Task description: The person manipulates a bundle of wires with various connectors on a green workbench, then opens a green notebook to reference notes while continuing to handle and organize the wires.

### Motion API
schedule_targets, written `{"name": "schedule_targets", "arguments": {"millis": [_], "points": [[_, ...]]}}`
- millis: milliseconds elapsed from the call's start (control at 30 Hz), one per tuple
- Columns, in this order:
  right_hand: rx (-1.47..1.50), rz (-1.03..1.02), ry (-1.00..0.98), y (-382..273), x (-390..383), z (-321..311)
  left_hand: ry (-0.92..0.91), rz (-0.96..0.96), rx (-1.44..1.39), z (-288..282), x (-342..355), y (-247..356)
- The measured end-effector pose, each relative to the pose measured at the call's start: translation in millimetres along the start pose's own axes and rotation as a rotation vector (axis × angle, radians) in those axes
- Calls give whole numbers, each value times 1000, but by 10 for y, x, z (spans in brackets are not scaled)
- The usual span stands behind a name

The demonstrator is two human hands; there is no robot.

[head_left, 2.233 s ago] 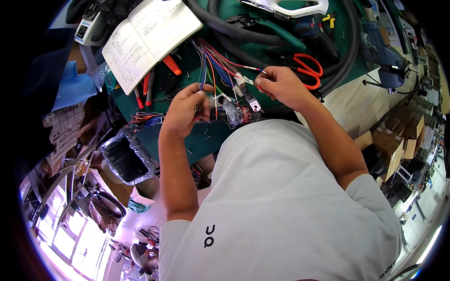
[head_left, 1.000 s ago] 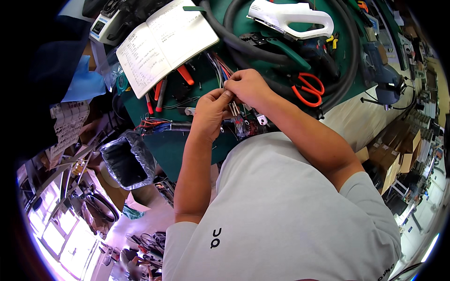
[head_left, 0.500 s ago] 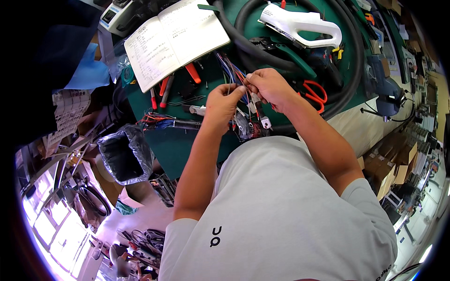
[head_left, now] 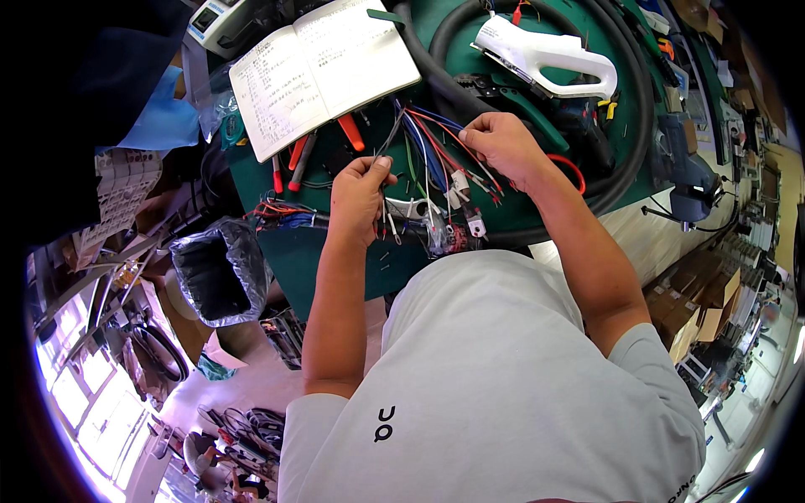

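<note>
A fan of thin coloured wires [head_left: 429, 151] spreads between my hands over the green mat, in blue, red, white, green and grey. My left hand [head_left: 359, 199] is closed on a few grey wires, whose pale tips hang below its fingers. Off to the right, my right hand [head_left: 506, 149] pinches the end part of a blue wire. White tags [head_left: 458, 189] sit among the wires between the hands. Nearer to me lie a metal terminal piece [head_left: 475, 226] and a bundle wrapped in clear plastic [head_left: 442, 230]. Where the wires start, at the back, the notebook's edge is close by.
An open notebook [head_left: 323, 71] lies at the back left, with red-handled tools [head_left: 298, 159] beside it. A thick black cable [head_left: 641, 109] coils around a white handle-shaped housing [head_left: 549, 57], a green-handled tool [head_left: 537, 117] and a drill [head_left: 587, 126]. A lined bin [head_left: 189, 272] stands left.
My hands have moved apart, left hand leftward and right hand slightly right. The wires, bunched together before, are now spread out between them.
</note>
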State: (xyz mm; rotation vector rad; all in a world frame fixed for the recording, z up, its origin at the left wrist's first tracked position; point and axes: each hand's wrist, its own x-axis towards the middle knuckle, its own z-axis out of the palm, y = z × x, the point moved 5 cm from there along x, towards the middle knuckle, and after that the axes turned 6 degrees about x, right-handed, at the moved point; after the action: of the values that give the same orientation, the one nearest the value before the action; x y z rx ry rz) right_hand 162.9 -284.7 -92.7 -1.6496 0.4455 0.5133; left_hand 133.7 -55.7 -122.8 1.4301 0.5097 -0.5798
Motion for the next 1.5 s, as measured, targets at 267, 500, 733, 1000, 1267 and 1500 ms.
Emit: {"name": "schedule_targets", "arguments": {"millis": [267, 500, 733, 1000, 1267, 1500], "points": [[-21, 59, 58, -10, 8, -74, 4, 1, -43, -94, 63, -99], [-78, 135, 40, -23, -31, -35, 59, 57, 15, -30, -21, 53], [-32, 136, -70, 126, -20, 71, -36, 48, 54, 478, 42, 305], [-38, 178, -153, 184, -14, 148, -54, 246, 336, 691, 314, 142], [84, 167, -131, 259, -18, 224, 6, 308, 613, 638, 300, 104], [85, 175, -151, 279, 18, 248, -8, 319, 523, 613, 312, 56]]}}
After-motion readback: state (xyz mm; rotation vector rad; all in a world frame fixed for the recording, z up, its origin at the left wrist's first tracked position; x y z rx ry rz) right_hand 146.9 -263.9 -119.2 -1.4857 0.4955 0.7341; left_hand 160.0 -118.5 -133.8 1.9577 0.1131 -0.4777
